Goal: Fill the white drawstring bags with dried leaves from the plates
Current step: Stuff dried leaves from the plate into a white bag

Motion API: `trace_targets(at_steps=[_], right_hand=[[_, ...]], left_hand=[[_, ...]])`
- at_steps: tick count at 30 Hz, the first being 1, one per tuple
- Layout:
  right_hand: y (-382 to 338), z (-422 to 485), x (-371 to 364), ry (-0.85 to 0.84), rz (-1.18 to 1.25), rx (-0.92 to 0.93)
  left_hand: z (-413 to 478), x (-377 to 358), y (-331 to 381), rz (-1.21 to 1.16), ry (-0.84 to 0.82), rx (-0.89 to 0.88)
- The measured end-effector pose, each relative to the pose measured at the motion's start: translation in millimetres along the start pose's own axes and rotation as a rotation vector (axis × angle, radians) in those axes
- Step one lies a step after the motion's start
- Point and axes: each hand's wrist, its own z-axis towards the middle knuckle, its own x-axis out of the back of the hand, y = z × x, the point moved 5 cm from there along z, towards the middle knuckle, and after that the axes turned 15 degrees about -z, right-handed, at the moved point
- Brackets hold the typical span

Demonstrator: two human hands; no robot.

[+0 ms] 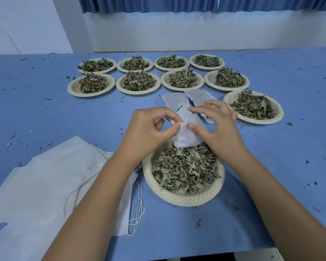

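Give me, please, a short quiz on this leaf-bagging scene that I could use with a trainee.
1. True or false: the left hand pinches the white bag above the far rim of the near plate.
2. How many plates of dried leaves stand on the blue table? A: six. B: ten. C: fourteen.
3. Fill in: the pile of white cloth with strings lies on the person's ____ side.

Key: 1 true; 2 B; 3 left.
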Motion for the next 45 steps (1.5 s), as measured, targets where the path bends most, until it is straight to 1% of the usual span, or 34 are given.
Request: trace_targets(at_steps=[3,6,7,10,14,16,17,19,20,21,22,23,25,26,27,28,30,32,34,36,40,45], right_hand=[[0,0,-2,-0.026,0.095,-0.062],[-2,0,3,0.042,0.169,-0.052],[0,0,5,0.06,0.223,-0.06],[8,1,9,0.062,0.498,-0.144],[18,2,4,0.046,0.742,-0.244],[22,3,7,0.101,0.849,-0.256],[23,5,11,0.149,0.865,-0.223],[22,7,22,0.217,0.846,-0.086],[18,7,27,0.207,0.843,0.001],[12,5,29,0.164,0.848,0.085],[7,4,30,0.103,0.826,0.164],[3,2,29,0.038,0.753,0.231],[-4,0,20,-0.155,0.464,0.293],[-3,-3,11,-0.278,0.321,0.276],[-2,-5,3,-0.384,0.229,0.244],[-1,-7,-3,-0.448,0.195,0.214],[-4,-9,-4,-0.485,0.231,0.176],[-5,-12,-2,-0.554,0.271,0.169],[-6,-16,-2,-0.661,0.207,0.218],[-6,-18,-5,-0.713,0.119,0.248],[-9,-18,-11,-0.687,0.097,0.264],[-8,-16,-3,-0.629,0.215,0.263]], left_hand=[[0,-1,3,0.002,-0.04,-0.016],[-1,-2,3,0.01,-0.047,-0.023],[-1,-1,2,0.005,-0.028,-0.014],[1,5,-2,-0.01,0.033,0.028],[1,6,-3,-0.027,0.042,0.04],[0,7,-4,-0.058,0.068,0.038],[0,10,-4,-0.083,0.097,0.033],[0,18,-2,-0.117,0.192,-0.001],[0,25,0,-0.125,0.266,-0.031],[0,33,1,-0.143,0.362,-0.056],[-1,43,1,-0.17,0.475,-0.076],[-3,52,0,-0.187,0.592,-0.093],[-7,65,-1,-0.126,0.773,-0.1],[-9,68,-3,-0.054,0.81,-0.077],[-8,68,-5,0.046,0.8,-0.039],[-6,65,-7,0.174,0.748,0.007],[-2,55,-14,0.396,0.59,0.09],[-1,45,-20,0.493,0.47,0.155],[0,40,-25,0.497,0.403,0.195],[0,37,-27,0.459,0.353,0.216],[2,32,-27,0.403,0.295,0.204],[1,32,-29,0.345,0.316,0.202]])
